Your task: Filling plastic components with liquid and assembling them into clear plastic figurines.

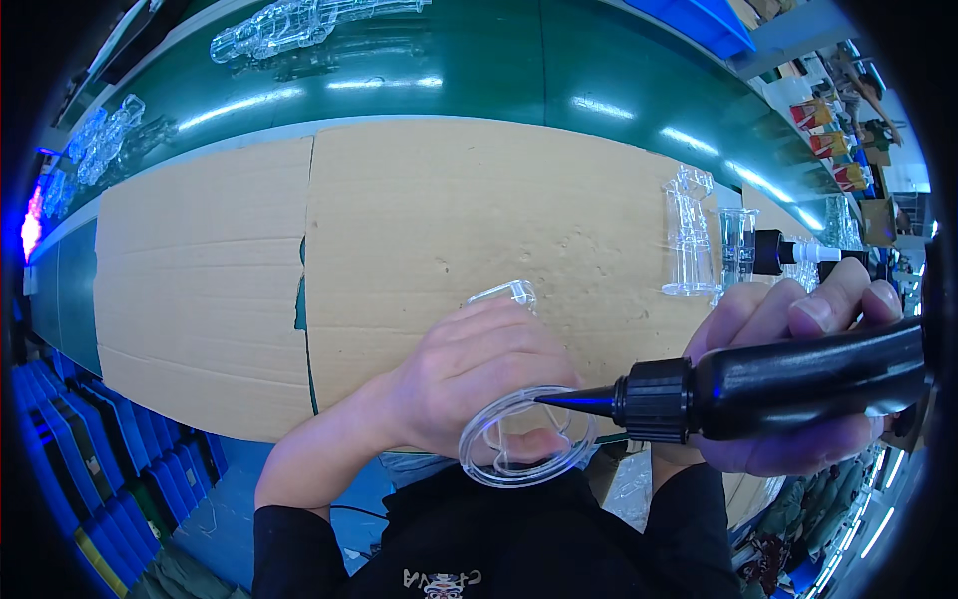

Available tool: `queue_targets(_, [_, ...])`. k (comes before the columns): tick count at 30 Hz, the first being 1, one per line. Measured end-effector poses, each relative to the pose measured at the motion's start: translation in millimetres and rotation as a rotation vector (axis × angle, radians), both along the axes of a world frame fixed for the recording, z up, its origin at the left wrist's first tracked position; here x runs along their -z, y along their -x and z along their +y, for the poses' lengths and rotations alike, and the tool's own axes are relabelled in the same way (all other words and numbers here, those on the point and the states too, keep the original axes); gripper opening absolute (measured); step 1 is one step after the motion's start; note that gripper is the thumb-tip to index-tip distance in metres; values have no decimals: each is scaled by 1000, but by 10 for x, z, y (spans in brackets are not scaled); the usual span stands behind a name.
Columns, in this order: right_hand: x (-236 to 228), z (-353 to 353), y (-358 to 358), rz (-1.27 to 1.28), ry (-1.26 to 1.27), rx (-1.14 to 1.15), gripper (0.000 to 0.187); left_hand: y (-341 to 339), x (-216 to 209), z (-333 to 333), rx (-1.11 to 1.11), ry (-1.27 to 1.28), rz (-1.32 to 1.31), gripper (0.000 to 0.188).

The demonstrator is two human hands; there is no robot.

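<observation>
My left hand (489,369) is closed around a clear plastic part with a round, flanged rim (527,480). The rim is tilted up toward me, and the part's narrower end pokes out beyond my knuckles; its middle is hidden by my fingers. In my right hand (768,314) lies a black squeeze bottle (798,384), held nearly level with fingers wrapped about it. Its ribbed cap and tapering nozzle point left, and the nozzle tip is at the upper edge of the rim. Whether it touches, and whether any liquid comes out, I cannot tell.
Cardboard sheets (449,220) cover the green table (489,75). A clear ribbed part (689,240) stands at the right, near a clear cylinder (737,245) and a black-and-white nozzle piece (768,252). Clear assemblies (299,30) lie at the far edge. Blue bins (130,439) sit lower left.
</observation>
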State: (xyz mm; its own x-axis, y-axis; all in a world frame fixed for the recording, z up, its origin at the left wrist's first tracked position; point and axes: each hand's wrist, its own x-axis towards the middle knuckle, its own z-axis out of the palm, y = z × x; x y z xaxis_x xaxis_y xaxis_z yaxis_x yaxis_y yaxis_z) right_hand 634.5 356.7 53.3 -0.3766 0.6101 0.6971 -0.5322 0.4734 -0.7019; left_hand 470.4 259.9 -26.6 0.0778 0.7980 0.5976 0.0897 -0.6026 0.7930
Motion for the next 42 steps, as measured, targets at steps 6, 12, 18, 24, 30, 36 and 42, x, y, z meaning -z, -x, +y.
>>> queue_targets(6, [-41,0,-156,-16,-12,8,62,3,9,3,-2,-10,-9,33])
queue_targets(12, [-47,13,-77,-31,-29,18,62,13,-2,14,6,-5,10,35])
queue_targets(18, [-70,44,-43,-45,-46,25,63,20,-7,18,-14,-13,20,36])
queue_targets(24, [-90,48,-73,-67,-60,29,63,1,-45,17,-33,20,-7,37])
queue_targets(30, [-71,-24,-1,141,199,3,64,47,-14,-2,77,152,-23,37])
queue_targets(36, [-41,14,-29,21,139,-1,65,19,75,2,103,155,-48,35])
queue_targets(42, [-54,72,-104,-183,-13,-32,66,27,52,1,111,125,-23,32])
